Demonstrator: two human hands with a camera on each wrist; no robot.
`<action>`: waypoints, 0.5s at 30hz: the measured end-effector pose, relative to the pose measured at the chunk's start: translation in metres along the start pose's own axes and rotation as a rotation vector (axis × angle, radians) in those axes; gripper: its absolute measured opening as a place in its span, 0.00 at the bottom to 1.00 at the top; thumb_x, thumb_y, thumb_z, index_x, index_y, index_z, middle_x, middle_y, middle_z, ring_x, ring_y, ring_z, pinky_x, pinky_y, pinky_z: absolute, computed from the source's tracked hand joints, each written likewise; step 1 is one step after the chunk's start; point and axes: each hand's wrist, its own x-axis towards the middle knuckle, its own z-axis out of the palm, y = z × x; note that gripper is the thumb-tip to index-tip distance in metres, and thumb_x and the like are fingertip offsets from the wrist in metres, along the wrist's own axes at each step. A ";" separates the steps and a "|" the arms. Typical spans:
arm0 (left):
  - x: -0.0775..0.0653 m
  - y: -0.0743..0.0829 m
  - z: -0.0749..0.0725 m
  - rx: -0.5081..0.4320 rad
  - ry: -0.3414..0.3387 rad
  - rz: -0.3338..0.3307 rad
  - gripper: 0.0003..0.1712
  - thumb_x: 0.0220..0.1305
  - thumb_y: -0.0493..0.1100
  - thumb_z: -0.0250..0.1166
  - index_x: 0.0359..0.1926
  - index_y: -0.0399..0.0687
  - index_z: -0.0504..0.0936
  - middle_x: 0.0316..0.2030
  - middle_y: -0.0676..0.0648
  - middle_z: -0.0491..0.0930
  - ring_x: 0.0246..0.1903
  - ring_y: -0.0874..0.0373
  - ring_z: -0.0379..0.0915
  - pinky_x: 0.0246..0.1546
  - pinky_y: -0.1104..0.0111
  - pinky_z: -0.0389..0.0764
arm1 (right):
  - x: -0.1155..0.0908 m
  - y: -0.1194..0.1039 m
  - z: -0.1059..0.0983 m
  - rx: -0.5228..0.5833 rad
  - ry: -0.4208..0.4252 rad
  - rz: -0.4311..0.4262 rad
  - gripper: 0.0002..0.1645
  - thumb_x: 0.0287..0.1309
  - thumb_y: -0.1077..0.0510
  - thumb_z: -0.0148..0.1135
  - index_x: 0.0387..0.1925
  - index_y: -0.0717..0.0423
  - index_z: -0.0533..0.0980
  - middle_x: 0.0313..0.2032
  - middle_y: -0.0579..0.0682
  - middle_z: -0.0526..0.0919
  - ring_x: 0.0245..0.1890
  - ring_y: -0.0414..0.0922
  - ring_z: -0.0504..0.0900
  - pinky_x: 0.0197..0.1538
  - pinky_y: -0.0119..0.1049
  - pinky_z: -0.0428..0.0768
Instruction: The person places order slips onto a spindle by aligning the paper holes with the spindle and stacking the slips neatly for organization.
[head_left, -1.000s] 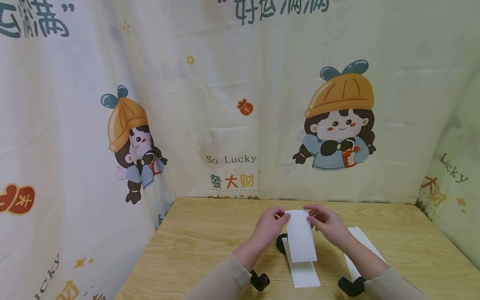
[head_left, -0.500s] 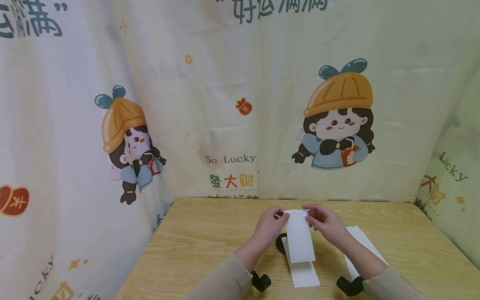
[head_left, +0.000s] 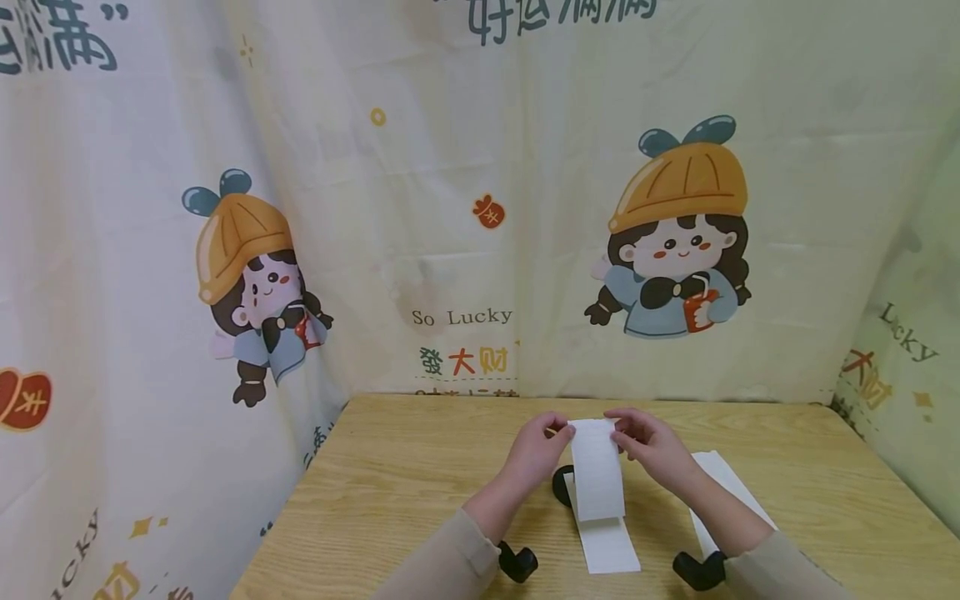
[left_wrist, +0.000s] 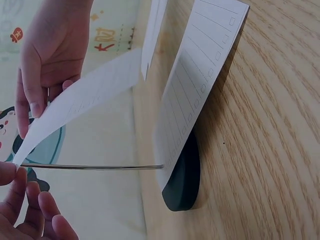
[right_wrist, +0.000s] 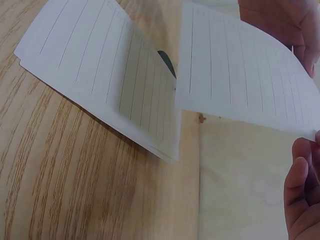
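A white lined paper sheet [head_left: 597, 471] hangs between both hands, its lower end drooping toward the table. My left hand [head_left: 536, 450] pinches its top left corner; my right hand [head_left: 651, 448] pinches the top right. Below it, a bill spike has a dark round base [left_wrist: 183, 185] on the table and a thin upright metal rod [left_wrist: 95, 167]. The rod's tip is right at the held sheet's top end, near the left fingertips [left_wrist: 19, 181]. Several lined sheets [right_wrist: 115, 75] are threaded at the rod's foot and lie over the base.
More white paper [head_left: 720, 483] lies on the wooden table [head_left: 420, 467] to the right, partly behind the right forearm. Black wrist mounts [head_left: 517, 563] stick out beside the sleeves. A printed curtain [head_left: 450, 250] encloses the table at the back and sides.
The held sheet's lower end has swung a little to the left and its bottom edge bends slightly. Both hands keep their pinch in nearly the same place.
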 end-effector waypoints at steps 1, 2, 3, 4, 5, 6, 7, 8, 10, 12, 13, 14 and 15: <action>0.000 0.000 -0.001 -0.004 -0.003 0.003 0.08 0.68 0.51 0.64 0.38 0.53 0.81 0.33 0.55 0.77 0.33 0.59 0.71 0.31 0.65 0.74 | 0.000 -0.001 0.000 0.003 -0.001 -0.002 0.22 0.67 0.59 0.62 0.60 0.55 0.74 0.39 0.55 0.78 0.36 0.54 0.78 0.37 0.36 0.81; 0.000 0.000 -0.001 -0.004 -0.005 0.006 0.08 0.68 0.51 0.64 0.38 0.53 0.81 0.33 0.55 0.77 0.32 0.59 0.71 0.31 0.65 0.74 | 0.000 -0.001 0.000 0.004 0.000 -0.002 0.22 0.66 0.59 0.62 0.60 0.55 0.74 0.39 0.55 0.78 0.36 0.54 0.78 0.36 0.35 0.81; 0.000 0.000 -0.002 -0.007 -0.007 0.009 0.07 0.68 0.50 0.65 0.37 0.53 0.81 0.33 0.55 0.77 0.32 0.59 0.71 0.31 0.65 0.74 | 0.000 -0.001 0.000 0.006 0.001 -0.001 0.22 0.66 0.59 0.62 0.60 0.56 0.74 0.39 0.55 0.78 0.36 0.54 0.78 0.36 0.35 0.81; 0.000 0.000 -0.002 -0.005 -0.007 0.017 0.07 0.68 0.50 0.65 0.37 0.53 0.81 0.32 0.55 0.77 0.32 0.59 0.71 0.30 0.65 0.74 | 0.000 -0.001 0.000 0.010 0.000 0.000 0.23 0.66 0.59 0.63 0.61 0.56 0.73 0.39 0.55 0.78 0.36 0.54 0.78 0.36 0.35 0.81; 0.000 -0.001 -0.002 -0.003 -0.007 0.023 0.07 0.68 0.50 0.65 0.37 0.53 0.81 0.32 0.55 0.77 0.32 0.59 0.71 0.30 0.66 0.74 | 0.000 -0.001 0.000 0.016 0.000 0.002 0.23 0.66 0.59 0.63 0.61 0.56 0.73 0.39 0.55 0.78 0.36 0.55 0.78 0.36 0.34 0.81; 0.000 -0.001 -0.003 -0.004 -0.006 0.028 0.07 0.67 0.49 0.65 0.37 0.52 0.81 0.32 0.55 0.77 0.32 0.60 0.71 0.30 0.66 0.74 | 0.000 -0.001 0.000 0.021 -0.002 0.005 0.23 0.66 0.59 0.63 0.61 0.56 0.73 0.39 0.55 0.78 0.36 0.56 0.78 0.36 0.34 0.81; 0.000 -0.001 -0.003 -0.004 -0.004 0.031 0.07 0.67 0.49 0.65 0.37 0.52 0.81 0.32 0.55 0.77 0.31 0.60 0.71 0.30 0.66 0.74 | 0.000 -0.001 0.000 0.026 -0.002 0.009 0.23 0.66 0.59 0.63 0.61 0.56 0.73 0.39 0.55 0.78 0.37 0.57 0.78 0.36 0.34 0.81; 0.000 -0.001 -0.003 -0.001 -0.002 0.034 0.07 0.67 0.49 0.66 0.36 0.52 0.81 0.32 0.55 0.77 0.31 0.60 0.71 0.30 0.66 0.74 | 0.000 -0.001 0.000 0.029 -0.002 0.015 0.23 0.66 0.59 0.63 0.61 0.56 0.73 0.39 0.55 0.78 0.37 0.58 0.78 0.37 0.34 0.81; 0.000 -0.001 -0.003 0.004 0.001 0.043 0.07 0.67 0.49 0.66 0.37 0.52 0.81 0.32 0.55 0.77 0.31 0.60 0.71 0.30 0.66 0.74 | 0.000 -0.001 0.000 0.034 -0.004 0.022 0.23 0.66 0.58 0.63 0.61 0.56 0.73 0.39 0.55 0.78 0.37 0.58 0.78 0.37 0.34 0.81; -0.001 -0.001 -0.004 0.005 0.003 0.044 0.07 0.67 0.49 0.66 0.37 0.52 0.81 0.32 0.55 0.77 0.32 0.60 0.71 0.31 0.66 0.74 | 0.000 -0.002 0.000 0.038 -0.003 0.031 0.23 0.66 0.59 0.63 0.61 0.57 0.73 0.40 0.55 0.79 0.37 0.56 0.78 0.37 0.34 0.80; -0.001 -0.001 -0.004 0.010 0.004 0.043 0.07 0.67 0.49 0.65 0.37 0.52 0.81 0.32 0.55 0.77 0.32 0.60 0.71 0.31 0.66 0.74 | -0.001 -0.003 0.000 0.040 -0.003 0.035 0.23 0.66 0.59 0.63 0.61 0.57 0.73 0.40 0.55 0.79 0.37 0.56 0.78 0.37 0.34 0.80; -0.001 -0.001 -0.004 0.017 0.005 0.047 0.07 0.67 0.49 0.65 0.37 0.52 0.81 0.32 0.55 0.77 0.32 0.60 0.71 0.32 0.66 0.74 | -0.001 -0.003 -0.001 0.041 -0.003 0.038 0.23 0.66 0.59 0.62 0.61 0.57 0.73 0.40 0.55 0.79 0.37 0.55 0.78 0.38 0.34 0.80; -0.001 -0.001 -0.004 0.022 0.006 0.045 0.06 0.67 0.49 0.65 0.37 0.53 0.81 0.33 0.56 0.77 0.32 0.60 0.71 0.32 0.66 0.74 | -0.001 -0.004 -0.001 0.042 -0.004 0.041 0.23 0.67 0.59 0.62 0.61 0.57 0.73 0.40 0.55 0.79 0.37 0.55 0.78 0.38 0.34 0.80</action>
